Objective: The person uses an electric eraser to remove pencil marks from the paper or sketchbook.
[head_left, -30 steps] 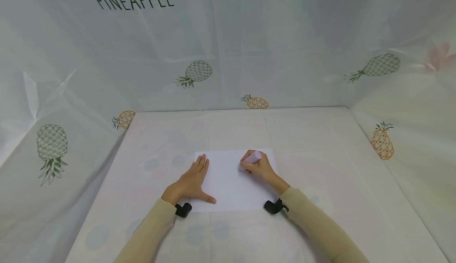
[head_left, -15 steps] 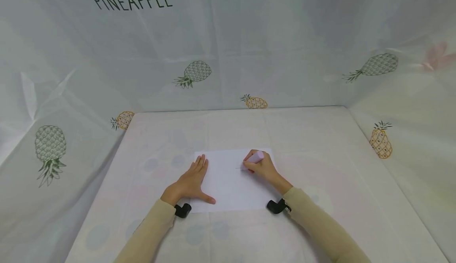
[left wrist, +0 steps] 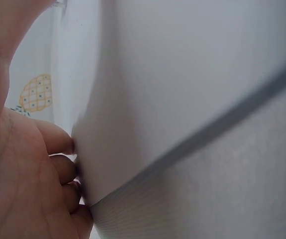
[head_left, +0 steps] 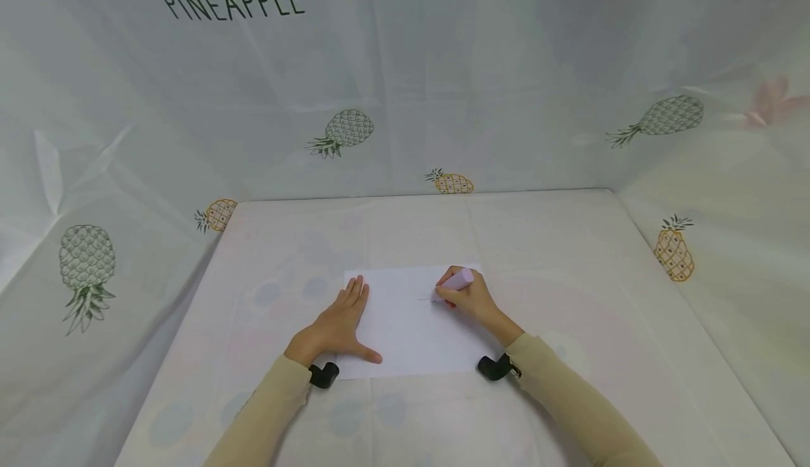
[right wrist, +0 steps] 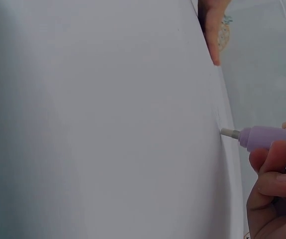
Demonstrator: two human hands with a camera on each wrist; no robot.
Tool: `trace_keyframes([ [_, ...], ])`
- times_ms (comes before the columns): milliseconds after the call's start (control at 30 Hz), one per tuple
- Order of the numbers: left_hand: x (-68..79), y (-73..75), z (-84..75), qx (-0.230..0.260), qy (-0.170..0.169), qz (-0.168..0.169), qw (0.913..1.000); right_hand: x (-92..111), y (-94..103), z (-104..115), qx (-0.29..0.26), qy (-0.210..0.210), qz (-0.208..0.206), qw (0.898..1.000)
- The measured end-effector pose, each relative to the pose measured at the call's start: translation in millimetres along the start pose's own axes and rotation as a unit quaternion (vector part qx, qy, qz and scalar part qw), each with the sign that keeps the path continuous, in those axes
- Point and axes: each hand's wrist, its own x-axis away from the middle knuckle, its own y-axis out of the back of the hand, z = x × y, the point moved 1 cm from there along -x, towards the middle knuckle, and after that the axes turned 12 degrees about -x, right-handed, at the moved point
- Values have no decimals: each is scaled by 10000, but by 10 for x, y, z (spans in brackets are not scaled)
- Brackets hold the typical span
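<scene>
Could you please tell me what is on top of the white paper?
The left hand lies over the left edge of the paper; the right hand holds a purple pen beside a faint line. Paper beneath the hands is hidden.

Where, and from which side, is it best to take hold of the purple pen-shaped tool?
The purple pen-shaped tool is probably best gripped on its thick barrel, just behind the narrow grey tip, from the right, where the right hand holds it. It leans blunt end up and rightward, tip at the paper, so this leaves the tip free.
</scene>
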Motion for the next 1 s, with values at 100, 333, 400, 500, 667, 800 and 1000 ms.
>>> trace_keyframes([
  [100, 4, 0, -1, -3, -9, 7, 10000, 6, 1, -4, 37, 47, 8, 10000],
  [333, 0, 10, -6, 19, -13, 42, 10000, 9, 24, 9, 63, 10, -65, 10000],
  [400, -1, 12, -6, 44, -8, 40, 10000, 16, 34, 40, 31, -54, -71, 10000],
  [500, -7, 3, 2, -2, 13, 50, 10000, 58, 33, 180, -61, -53, 2, 10000],
  [667, -14, -20, 20, -79, 30, 43, 10000, 102, 31, 334, -111, -36, 81, 9999],
  [800, -8, -18, 20, -17, 33, 54, 10000, 71, 40, 203, -46, 33, 34, 10000],
  [1000, -9, -5, 17, -19, 31, 64, 10000, 44, -1, 160, -34, 57, 40, 10000],
])
